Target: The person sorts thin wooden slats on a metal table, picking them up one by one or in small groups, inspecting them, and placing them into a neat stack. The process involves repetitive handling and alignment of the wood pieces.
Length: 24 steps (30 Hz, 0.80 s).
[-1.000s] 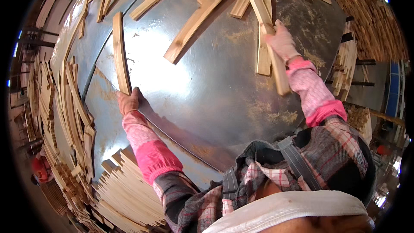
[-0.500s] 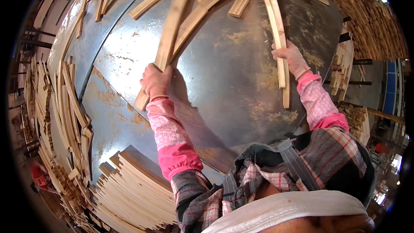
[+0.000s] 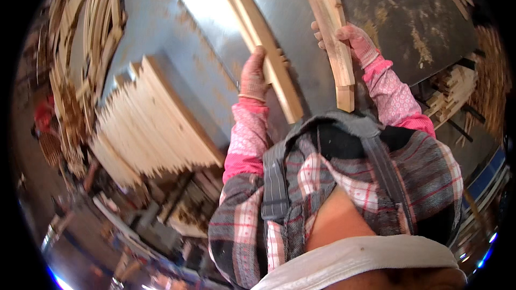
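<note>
Left hand (image 3: 253, 75) is clamped around a flat pale slat (image 3: 263, 43). Right hand (image 3: 352, 40) grips a bundle (image 3: 330, 27) of similar slats, just beside it. Both rest on the worn metal table (image 3: 177, 32). Stacked slats (image 3: 153, 123) lie left of the grip.

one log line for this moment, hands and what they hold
left hand: grips wooden slat | right hand: grips slat bundle | surface: metal table | nearby: stacked slats at left
</note>
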Tool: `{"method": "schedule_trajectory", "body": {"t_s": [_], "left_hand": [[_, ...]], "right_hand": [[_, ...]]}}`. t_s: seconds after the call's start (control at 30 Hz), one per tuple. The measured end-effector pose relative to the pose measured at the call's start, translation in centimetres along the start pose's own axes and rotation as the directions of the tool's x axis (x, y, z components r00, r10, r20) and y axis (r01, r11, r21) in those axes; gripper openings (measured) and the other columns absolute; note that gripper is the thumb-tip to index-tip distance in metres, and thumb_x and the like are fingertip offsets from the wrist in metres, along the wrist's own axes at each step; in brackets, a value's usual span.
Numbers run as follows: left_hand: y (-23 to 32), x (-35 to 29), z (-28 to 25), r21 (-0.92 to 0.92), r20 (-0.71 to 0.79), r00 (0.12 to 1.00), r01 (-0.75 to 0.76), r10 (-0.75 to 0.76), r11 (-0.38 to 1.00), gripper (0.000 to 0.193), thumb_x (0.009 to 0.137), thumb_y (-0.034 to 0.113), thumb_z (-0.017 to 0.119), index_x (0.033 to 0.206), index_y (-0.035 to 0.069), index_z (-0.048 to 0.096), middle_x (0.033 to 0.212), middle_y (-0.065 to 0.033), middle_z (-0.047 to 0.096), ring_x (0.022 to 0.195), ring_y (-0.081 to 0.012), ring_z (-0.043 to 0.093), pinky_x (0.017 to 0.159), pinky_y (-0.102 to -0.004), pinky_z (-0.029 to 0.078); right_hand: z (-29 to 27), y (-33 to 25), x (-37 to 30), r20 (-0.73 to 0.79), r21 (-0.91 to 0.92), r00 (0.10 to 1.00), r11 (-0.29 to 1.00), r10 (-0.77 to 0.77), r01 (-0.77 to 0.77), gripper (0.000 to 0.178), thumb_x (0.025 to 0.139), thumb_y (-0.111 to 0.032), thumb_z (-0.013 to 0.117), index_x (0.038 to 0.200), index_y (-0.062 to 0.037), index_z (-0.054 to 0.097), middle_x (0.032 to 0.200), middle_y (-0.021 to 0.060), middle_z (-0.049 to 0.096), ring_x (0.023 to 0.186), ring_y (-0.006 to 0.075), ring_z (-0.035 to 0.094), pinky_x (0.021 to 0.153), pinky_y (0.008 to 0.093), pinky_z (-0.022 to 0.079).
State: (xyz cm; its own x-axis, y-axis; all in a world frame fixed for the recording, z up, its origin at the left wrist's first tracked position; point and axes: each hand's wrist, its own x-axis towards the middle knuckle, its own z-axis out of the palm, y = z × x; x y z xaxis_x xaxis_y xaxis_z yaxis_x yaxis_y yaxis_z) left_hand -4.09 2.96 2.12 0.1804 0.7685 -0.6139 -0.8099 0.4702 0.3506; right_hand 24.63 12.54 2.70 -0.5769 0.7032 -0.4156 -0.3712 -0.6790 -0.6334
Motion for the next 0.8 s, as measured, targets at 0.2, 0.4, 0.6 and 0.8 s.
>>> {"method": "schedule_trajectory", "body": {"t_s": [0.2,0.4,0.6,0.8], "left_hand": [[-11.3,-10.2,-3.1,-0.240,-0.030,0.997,0.060,-0.069,0.969,0.056,0.103,0.044,0.061,0.133,-0.003,0.058,0.113,-0.0167,0.070,0.100,-0.0326,0.071,0.091,-0.0481,0.060],[-12.5,-10.3,-2.9,0.341,-0.216,0.945,-0.162,0.244,0.926,0.052,0.099,0.029,0.069,0.142,0.006,0.053,0.101,-0.0079,0.068,0.088,-0.0174,0.068,0.076,-0.0307,0.057],[-7.0,-7.9,-4.2,0.971,-0.200,0.834,0.240,0.515,-0.012,0.088,0.082,0.040,0.082,0.153,0.007,0.041,0.130,-0.0211,0.061,0.117,-0.0346,0.064,0.097,-0.0410,0.053],[-5.2,-1.1,2.7,0.921,-0.311,0.616,0.384,0.724,0.069,0.106,0.072,0.038,0.086,0.151,-0.007,0.032,0.133,-0.0289,0.056,0.129,-0.0439,0.055,0.107,-0.0442,0.049]], "right_hand": [[1.8,4.1,0.6,0.074,-0.289,0.962,0.929,0.265,-0.233,0.070,0.079,-0.036,0.078,0.133,0.0044,0.057,0.108,0.0131,0.069,0.092,0.0241,0.072,0.085,0.0383,0.062],[2.6,6.7,3.9,0.097,-0.535,0.949,0.820,0.301,-0.205,0.045,0.082,-0.024,0.074,0.119,0.0000,0.065,0.099,0.0064,0.069,0.087,0.0155,0.069,0.084,0.0291,0.058],[11.8,6.2,5.9,-0.185,-0.977,0.889,-0.176,0.420,-0.121,0.073,0.092,-0.060,0.063,0.121,0.0061,0.070,0.123,0.0285,0.069,0.119,0.0393,0.066,0.101,0.0445,0.050],[9.3,8.0,8.4,-0.129,-0.986,0.942,-0.145,0.310,-0.087,0.065,0.095,-0.058,0.056,0.115,0.0014,0.073,0.114,0.0271,0.072,0.114,0.0406,0.068,0.096,0.0464,0.051]]}}
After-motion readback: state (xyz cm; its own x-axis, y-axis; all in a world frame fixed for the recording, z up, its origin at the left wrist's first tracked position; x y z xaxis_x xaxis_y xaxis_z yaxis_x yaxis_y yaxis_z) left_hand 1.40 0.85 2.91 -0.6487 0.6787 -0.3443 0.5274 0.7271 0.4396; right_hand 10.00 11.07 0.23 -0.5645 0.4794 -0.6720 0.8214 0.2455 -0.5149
